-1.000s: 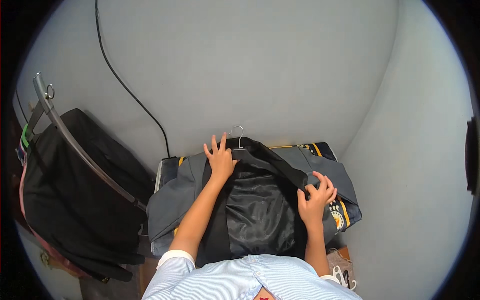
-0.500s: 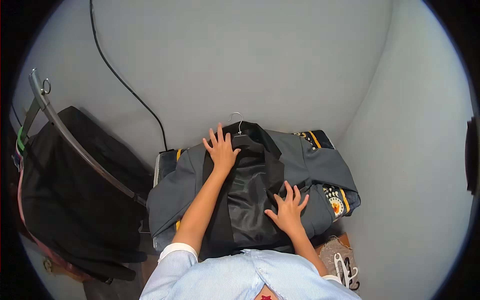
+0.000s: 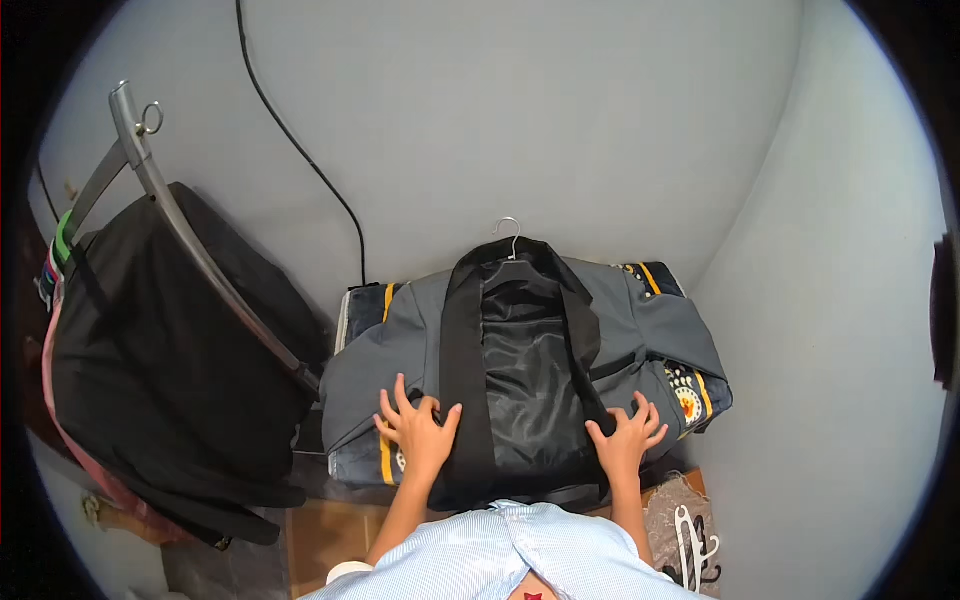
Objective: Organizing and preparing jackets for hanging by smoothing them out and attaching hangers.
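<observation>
Plain grey walls (image 3: 560,110) are seen from the head camera across the top and right of the frame, with a thin black cable (image 3: 300,145) run down the upper left. At the centre, a grey jacket with wide black lapels (image 3: 385,345) is laid over a dark, patterned cloth with yellow stripes (image 3: 690,400). Its front is parted, and the shiny black lining (image 3: 530,380) is exposed. Inside the collar, a black hanger with a silver metal hook (image 3: 515,270) is held, the hook raised against the wall.

Below centre, the left hand (image 3: 418,440) is placed on the jacket's grey front, fingers spread and bent, the thumb beside the black lapel. By the right hand (image 3: 624,445), lower right of centre, the other lapel's lower edge is touched, fingers curled. Whether fabric is pinched by either hand cannot be told.

At the left, a black garment (image 3: 170,340) is hung beside a curved metal rail (image 3: 215,270). At the lower right, a white plastic hanger (image 3: 685,550) is seen.
</observation>
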`<action>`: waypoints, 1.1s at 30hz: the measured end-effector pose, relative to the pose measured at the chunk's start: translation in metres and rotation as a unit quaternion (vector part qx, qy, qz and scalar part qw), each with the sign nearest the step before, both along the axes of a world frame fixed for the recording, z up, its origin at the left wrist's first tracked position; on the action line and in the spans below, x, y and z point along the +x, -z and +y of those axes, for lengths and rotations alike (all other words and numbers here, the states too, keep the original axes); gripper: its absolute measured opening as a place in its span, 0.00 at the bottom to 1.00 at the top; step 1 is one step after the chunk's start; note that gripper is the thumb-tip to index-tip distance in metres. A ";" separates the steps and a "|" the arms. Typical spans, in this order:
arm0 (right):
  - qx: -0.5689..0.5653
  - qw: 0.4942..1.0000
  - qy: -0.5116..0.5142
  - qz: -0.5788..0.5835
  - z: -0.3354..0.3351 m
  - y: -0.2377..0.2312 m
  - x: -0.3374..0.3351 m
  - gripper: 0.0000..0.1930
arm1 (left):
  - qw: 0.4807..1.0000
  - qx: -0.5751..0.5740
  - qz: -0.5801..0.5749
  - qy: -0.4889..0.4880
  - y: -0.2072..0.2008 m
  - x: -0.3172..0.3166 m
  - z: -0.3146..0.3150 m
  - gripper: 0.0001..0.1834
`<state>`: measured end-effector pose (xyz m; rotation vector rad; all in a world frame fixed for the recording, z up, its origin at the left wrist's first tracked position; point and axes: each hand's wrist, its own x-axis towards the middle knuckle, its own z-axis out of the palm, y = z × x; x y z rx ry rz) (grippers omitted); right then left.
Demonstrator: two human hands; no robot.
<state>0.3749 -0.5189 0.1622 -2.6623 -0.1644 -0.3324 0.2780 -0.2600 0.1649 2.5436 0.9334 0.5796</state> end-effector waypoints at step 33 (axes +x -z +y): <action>0.061 0.991 -0.102 -0.069 0.051 -0.064 0.116 0.17 | 0.998 -0.044 -0.038 0.024 -0.046 0.172 0.058 0.22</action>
